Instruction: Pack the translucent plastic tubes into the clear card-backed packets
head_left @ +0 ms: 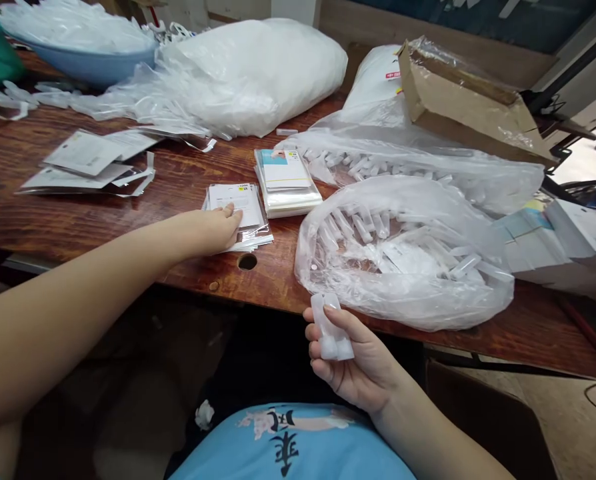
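My right hand (361,363), in front of the table edge above my lap, grips a pair of small translucent white plastic tubes (331,328). They stand side by side between thumb and fingers. On the table, my left hand (215,230) lies on the near-left part of a small stack of clear bags with white printed cards (248,200) inside. Its fingers are slightly apart and rest on the top packet; whether they pinch its film is not clear. Just right of that hand sits a thicker pile of clear packets (288,180) with a blue-and-white card on top.
An open plastic bag (408,293) of similar tubes lies at the right, another bag (428,157) behind it. Loose packets (85,153) lie at the left. Behind are a full white sack (278,73), blue basin (93,63) and cardboard box (473,113). Card stacks (558,233) stand far right.
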The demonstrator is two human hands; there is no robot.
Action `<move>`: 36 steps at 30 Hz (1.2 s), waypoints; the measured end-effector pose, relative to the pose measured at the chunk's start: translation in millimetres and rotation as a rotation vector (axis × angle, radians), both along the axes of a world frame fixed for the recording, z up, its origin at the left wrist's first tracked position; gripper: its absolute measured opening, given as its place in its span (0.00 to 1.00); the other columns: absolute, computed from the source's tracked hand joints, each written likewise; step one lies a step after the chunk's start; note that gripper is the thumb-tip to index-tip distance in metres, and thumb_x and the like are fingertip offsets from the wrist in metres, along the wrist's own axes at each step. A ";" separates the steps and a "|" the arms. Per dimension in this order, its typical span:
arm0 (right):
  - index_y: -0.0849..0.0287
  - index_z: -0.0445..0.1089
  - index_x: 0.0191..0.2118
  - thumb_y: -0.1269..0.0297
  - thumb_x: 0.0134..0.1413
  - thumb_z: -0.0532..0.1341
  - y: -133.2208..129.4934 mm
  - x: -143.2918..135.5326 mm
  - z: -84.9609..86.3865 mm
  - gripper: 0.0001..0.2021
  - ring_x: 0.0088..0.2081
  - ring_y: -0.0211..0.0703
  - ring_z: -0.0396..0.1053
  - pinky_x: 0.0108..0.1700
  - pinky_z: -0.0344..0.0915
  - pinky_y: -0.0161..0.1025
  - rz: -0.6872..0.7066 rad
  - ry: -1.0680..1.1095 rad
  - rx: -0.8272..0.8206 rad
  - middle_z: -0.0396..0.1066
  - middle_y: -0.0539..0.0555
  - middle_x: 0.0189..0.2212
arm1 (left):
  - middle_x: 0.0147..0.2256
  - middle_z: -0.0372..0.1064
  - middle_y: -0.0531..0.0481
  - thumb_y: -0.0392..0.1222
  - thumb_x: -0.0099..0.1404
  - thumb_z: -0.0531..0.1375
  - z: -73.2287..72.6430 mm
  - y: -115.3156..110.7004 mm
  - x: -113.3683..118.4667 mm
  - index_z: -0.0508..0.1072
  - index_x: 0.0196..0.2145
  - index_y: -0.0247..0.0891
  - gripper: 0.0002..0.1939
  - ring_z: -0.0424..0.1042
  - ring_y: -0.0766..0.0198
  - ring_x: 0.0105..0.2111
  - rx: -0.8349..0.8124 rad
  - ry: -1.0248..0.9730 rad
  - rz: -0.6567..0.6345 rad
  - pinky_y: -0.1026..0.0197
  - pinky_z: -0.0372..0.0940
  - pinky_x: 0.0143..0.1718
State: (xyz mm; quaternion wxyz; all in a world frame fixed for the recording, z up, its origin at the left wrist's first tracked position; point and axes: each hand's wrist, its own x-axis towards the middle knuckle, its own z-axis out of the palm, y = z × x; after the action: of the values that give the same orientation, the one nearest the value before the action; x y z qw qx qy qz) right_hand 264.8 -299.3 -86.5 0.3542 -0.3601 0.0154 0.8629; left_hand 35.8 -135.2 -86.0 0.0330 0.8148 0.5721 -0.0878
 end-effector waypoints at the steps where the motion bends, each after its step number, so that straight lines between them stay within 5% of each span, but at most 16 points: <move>1: 0.65 0.67 0.36 0.65 0.45 0.62 -0.2 -0.5 1.2 0.11 0.22 0.34 0.70 0.22 0.69 0.29 -0.013 -0.006 -0.007 0.70 0.49 0.21 | 0.53 0.59 0.35 0.40 0.58 0.50 2.0 1.4 0.2 0.62 0.53 0.32 0.25 0.66 0.45 0.46 -0.007 0.032 -0.002 0.50 0.60 0.44; 6: 0.62 0.65 0.32 0.72 0.41 0.62 -5.4 -1.2 4.4 0.09 0.24 0.37 0.72 0.25 0.69 0.32 -0.094 -0.087 -0.013 0.72 0.49 0.23 | 0.54 0.59 0.41 0.34 0.59 0.45 21.2 -9.0 -6.0 0.58 0.55 0.33 0.25 0.59 0.48 0.53 0.088 0.111 -0.048 0.51 0.56 0.49; 9: 0.60 0.64 0.31 0.75 0.39 0.62 -9.6 1.1 1.7 0.10 0.23 0.35 0.70 0.24 0.67 0.31 -0.108 -0.122 0.049 0.70 0.47 0.21 | 0.56 0.55 0.37 0.32 0.61 0.43 35.9 -41.8 -5.9 0.56 0.56 0.26 0.25 0.51 0.47 0.56 0.305 0.024 -0.195 0.48 0.51 0.53; 12: 0.60 0.63 0.30 0.70 0.41 0.62 -12.7 3.8 -3.6 0.07 0.16 0.32 0.63 0.16 0.60 0.28 -0.094 -0.113 0.164 0.64 0.44 0.16 | 0.56 0.54 0.36 0.35 0.63 0.44 40.7 -85.4 5.1 0.57 0.55 0.25 0.23 0.54 0.49 0.55 0.497 -0.162 -0.302 0.48 0.51 0.54; 15: 0.60 0.63 0.29 0.63 0.43 0.62 -16.3 5.8 -9.5 0.09 0.14 0.31 0.59 0.17 0.60 0.30 -0.061 -0.147 0.169 0.62 0.44 0.14 | 0.56 0.55 0.37 0.33 0.62 0.48 27.3 -122.2 23.8 0.58 0.55 0.29 0.23 0.55 0.49 0.55 0.514 -0.274 -0.365 0.48 0.54 0.53; 20: 0.60 0.61 0.30 0.68 0.37 0.64 -29.9 14.7 -21.0 0.12 0.22 0.37 0.69 0.27 0.66 0.34 0.005 -0.268 0.055 0.67 0.46 0.18 | 0.56 0.53 0.34 0.27 0.58 0.50 -16.3 -157.7 48.4 0.58 0.55 0.31 0.26 0.48 0.42 0.57 0.446 -0.377 -0.375 0.44 0.56 0.51; 24: 0.60 0.59 0.30 0.67 0.37 0.66 -41.7 25.5 -26.9 0.14 0.18 0.33 0.65 0.20 0.61 0.30 0.122 -0.308 0.144 0.66 0.46 0.17 | 0.57 0.52 0.38 0.27 0.58 0.51 -35.5 -173.9 56.5 0.54 0.57 0.37 0.29 0.49 0.50 0.58 0.375 -0.559 -0.245 0.49 0.55 0.54; 28: 0.58 0.57 0.35 0.65 0.34 0.69 -47.9 29.9 -20.0 0.23 0.18 0.30 0.61 0.20 0.59 0.29 0.192 -0.350 0.330 0.65 0.43 0.19 | 0.62 0.39 0.47 0.30 0.59 0.53 -38.0 -185.3 61.8 0.45 0.61 0.45 0.35 0.44 0.56 0.60 0.267 -0.828 0.057 0.54 0.48 0.58; 31: 0.55 0.54 0.41 0.68 0.31 0.71 -52.6 27.1 -11.1 0.30 0.22 0.29 0.62 0.24 0.59 0.29 0.252 -0.405 0.407 0.66 0.43 0.24 | 0.63 0.28 0.54 0.34 0.59 0.55 -35.8 -192.9 67.5 0.37 0.61 0.50 0.39 0.34 0.58 0.61 0.100 -1.177 0.351 0.54 0.43 0.59; 36: 0.50 0.43 0.50 0.69 0.31 0.71 -59.0 16.2 -7.0 0.43 0.28 0.31 0.65 0.31 0.63 0.32 0.282 -0.499 0.435 0.65 0.45 0.31 | 0.63 0.33 0.59 0.31 0.58 0.56 -28.5 -202.8 77.8 0.36 0.60 0.54 0.42 0.40 0.69 0.60 -0.236 -1.814 0.730 0.68 0.51 0.55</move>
State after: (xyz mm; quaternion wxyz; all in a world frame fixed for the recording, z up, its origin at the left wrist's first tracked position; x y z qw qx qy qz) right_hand 281.0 -358.3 -93.5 0.2929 -0.4745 -0.3053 0.7719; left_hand 113.6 -338.1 -114.5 0.5657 0.3379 0.5341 0.5297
